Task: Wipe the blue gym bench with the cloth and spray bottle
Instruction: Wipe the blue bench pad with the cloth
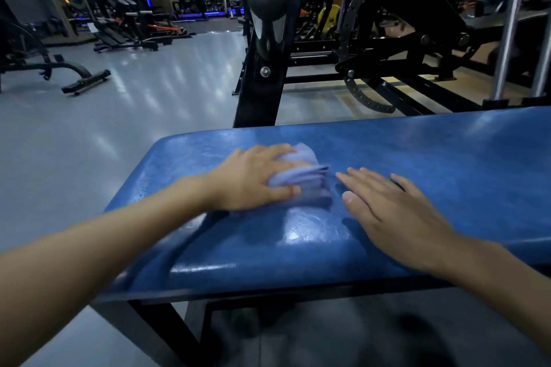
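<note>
Here we have our left hand [253,179] gripping the bunched pale cloth [301,180] and pressing it onto the blue worktop [447,152] near its left end, while our right hand [396,214] lies open and flat on the pad just beside the cloth, fingers spread and holding nothing. The vinyl gleams as if wet in front of the cloth, so we judge a braced palm could slide on it. A loosely bunched cloth could also skip patches or smear rather than lift the moisture, and a stroke carried too far left could run off the rounded edge. As for containers, we see no spray bottle anywhere in view, so its fill cannot be told.
</note>
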`<state>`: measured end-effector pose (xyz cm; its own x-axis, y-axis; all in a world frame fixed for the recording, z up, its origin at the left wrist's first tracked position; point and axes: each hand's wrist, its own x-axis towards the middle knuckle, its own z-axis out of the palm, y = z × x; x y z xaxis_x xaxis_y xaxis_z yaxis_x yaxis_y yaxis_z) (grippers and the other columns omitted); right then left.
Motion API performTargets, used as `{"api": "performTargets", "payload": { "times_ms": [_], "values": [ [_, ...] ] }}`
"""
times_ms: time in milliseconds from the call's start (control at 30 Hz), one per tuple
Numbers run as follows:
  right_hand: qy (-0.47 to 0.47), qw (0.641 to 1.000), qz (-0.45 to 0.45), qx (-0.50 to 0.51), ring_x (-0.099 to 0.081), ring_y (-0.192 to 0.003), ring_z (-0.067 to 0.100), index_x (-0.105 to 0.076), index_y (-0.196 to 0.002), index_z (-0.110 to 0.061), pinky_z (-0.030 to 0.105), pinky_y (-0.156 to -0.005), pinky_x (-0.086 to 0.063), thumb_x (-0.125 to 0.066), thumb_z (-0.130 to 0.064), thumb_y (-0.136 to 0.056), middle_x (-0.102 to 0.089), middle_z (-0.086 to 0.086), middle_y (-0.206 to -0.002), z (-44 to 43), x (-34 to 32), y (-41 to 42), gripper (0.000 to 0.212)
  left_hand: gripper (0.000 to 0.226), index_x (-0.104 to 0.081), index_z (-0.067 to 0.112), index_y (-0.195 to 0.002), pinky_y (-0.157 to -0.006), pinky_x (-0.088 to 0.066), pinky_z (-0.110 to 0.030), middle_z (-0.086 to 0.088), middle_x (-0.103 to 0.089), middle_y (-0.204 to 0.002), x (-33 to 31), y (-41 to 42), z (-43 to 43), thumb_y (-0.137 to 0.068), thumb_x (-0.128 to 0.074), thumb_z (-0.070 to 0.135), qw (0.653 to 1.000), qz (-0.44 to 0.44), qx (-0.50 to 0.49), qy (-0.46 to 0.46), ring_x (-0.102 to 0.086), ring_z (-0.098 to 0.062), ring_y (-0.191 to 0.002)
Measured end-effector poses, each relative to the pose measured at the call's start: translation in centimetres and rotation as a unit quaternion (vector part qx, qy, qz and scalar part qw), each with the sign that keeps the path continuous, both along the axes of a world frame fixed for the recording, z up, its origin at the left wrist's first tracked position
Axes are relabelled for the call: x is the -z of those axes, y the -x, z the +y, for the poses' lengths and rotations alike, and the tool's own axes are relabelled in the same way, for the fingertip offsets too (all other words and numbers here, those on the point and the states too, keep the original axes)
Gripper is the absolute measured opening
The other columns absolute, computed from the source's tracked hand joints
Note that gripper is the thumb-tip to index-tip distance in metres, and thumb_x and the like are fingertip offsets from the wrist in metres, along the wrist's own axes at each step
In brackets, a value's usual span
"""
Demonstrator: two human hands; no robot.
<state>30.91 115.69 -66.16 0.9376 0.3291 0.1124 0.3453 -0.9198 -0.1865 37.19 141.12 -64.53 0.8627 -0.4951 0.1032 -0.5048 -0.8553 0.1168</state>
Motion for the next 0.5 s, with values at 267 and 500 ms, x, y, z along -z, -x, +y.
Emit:
{"api": "performTargets", "payload": {
  "times_ms": [267, 500],
  "values": [
    [0.025, 1.000, -0.015, 0.002, -0.004, -0.146, -0.003, -0.028, -0.145, -0.041, 0.036, -0.120, -0.005, 0.007, -0.060, -0.084, -0.016, -0.021, -0.159, 0.1, 0.0, 0.1, 0.072, 0.062, -0.028, 0.057, -0.144, -0.105, -0.026, -0.054, 0.008, -0.033, -0.156, -0.4, -9.7, 9.8, -0.084, -0.030, 0.074, 0.957, 0.006, -0.288, -0.028, -0.037, -0.032, -0.136],
    [-0.018, 1.000, 0.011, 0.004, -0.005, -0.144, -0.008, -0.032, -0.145, -0.042, 0.033, -0.120, -0.001, -0.013, -0.047, -0.100, -0.018, -0.024, -0.158, 0.0, -0.4, 0.3, 0.049, 0.069, -0.028, 0.062, -0.142, -0.107, -0.024, -0.050, 0.016, -0.028, -0.158, -0.4, -1.6, 3.8, -0.076, -0.019, 0.080, 0.987, -0.008, -0.155, -0.034, -0.033, -0.026, -0.136]
  ]
}}
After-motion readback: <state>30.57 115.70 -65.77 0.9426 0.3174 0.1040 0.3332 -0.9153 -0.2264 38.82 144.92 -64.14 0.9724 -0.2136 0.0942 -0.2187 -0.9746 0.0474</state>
